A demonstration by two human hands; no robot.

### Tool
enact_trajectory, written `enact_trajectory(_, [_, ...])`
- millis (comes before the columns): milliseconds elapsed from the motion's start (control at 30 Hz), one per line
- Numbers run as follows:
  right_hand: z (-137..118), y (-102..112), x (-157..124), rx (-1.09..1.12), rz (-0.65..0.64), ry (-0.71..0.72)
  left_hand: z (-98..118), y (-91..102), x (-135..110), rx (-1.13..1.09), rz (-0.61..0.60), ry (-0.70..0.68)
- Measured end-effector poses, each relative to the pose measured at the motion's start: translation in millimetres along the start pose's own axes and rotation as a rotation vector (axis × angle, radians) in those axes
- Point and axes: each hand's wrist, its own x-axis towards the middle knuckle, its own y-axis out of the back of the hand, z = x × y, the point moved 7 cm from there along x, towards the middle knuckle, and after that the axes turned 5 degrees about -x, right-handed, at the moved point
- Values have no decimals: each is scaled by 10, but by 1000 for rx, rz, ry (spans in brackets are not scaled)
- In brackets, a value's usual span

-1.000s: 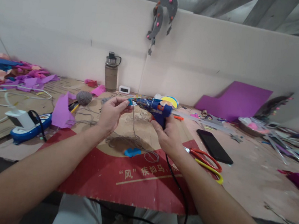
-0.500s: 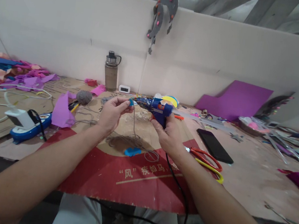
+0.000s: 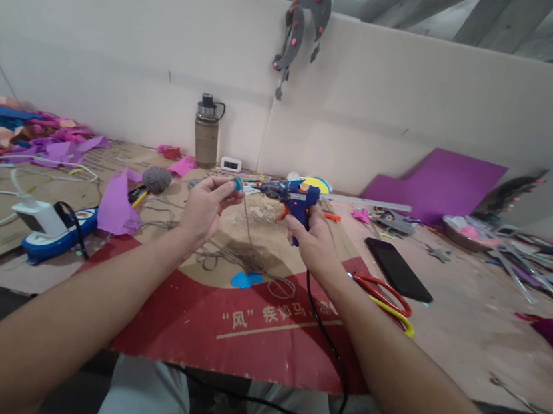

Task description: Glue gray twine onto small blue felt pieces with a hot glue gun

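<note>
My left hand (image 3: 206, 206) pinches a small blue felt piece (image 3: 237, 184) with a grey yarn strand (image 3: 248, 220) hanging down from it. My right hand (image 3: 313, 244) grips a blue hot glue gun (image 3: 293, 199) by its handle, its nozzle pointing left a short way from the blue piece. The gun's black cord (image 3: 327, 344) runs down off the table's front edge. Below the hands, loose grey yarn (image 3: 230, 258) and another blue felt shape (image 3: 247, 279) lie on a red and brown cardboard sheet (image 3: 241, 327).
Red and yellow scissors (image 3: 386, 302) and a black phone (image 3: 397, 269) lie right of my right hand. A grey yarn ball (image 3: 156, 179), purple felt (image 3: 114, 204) and a power strip (image 3: 56, 234) sit left. A bottle (image 3: 206, 132) stands by the back wall. Felt scraps and tools crowd both ends.
The glue gun's nozzle has drawn back a little to the right from the blue piece, leaving a small gap. My left hand has stayed in place with the piece.
</note>
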Motion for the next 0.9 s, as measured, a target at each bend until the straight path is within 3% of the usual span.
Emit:
enact_trajectory(133, [372, -79, 107, -45, -94, -297, -23, -12, -7, 4, -23, 8])
enact_trajectory(267, [580, -132, 170, -144, -214, -338, -15, -5, -19, 154, -31, -29])
enact_trajectory(333, [593, -89, 197, -234, -190, -278, 48, 17, -27, 309, -6, -107])
enact_trajectory(500, [178, 87, 227, -352, 121, -56, 273, -101, -115, 641, -43, -357])
enact_trajectory(600, [-166, -120, 227, -85, 43, 1, 364, -241, -199, 707, -129, -470])
enact_trajectory(733, [-359, -510, 203, 356, -122, -122, 391, -309, -242, 751, -184, -524])
enact_trajectory(800, [-376, -593, 186, 386, -133, -128, 359, -277, -219, 773, -167, -495])
enact_trajectory(900, [-389, -531, 166, 268, -52, -21, 216, -188, -146, 688, -142, -310])
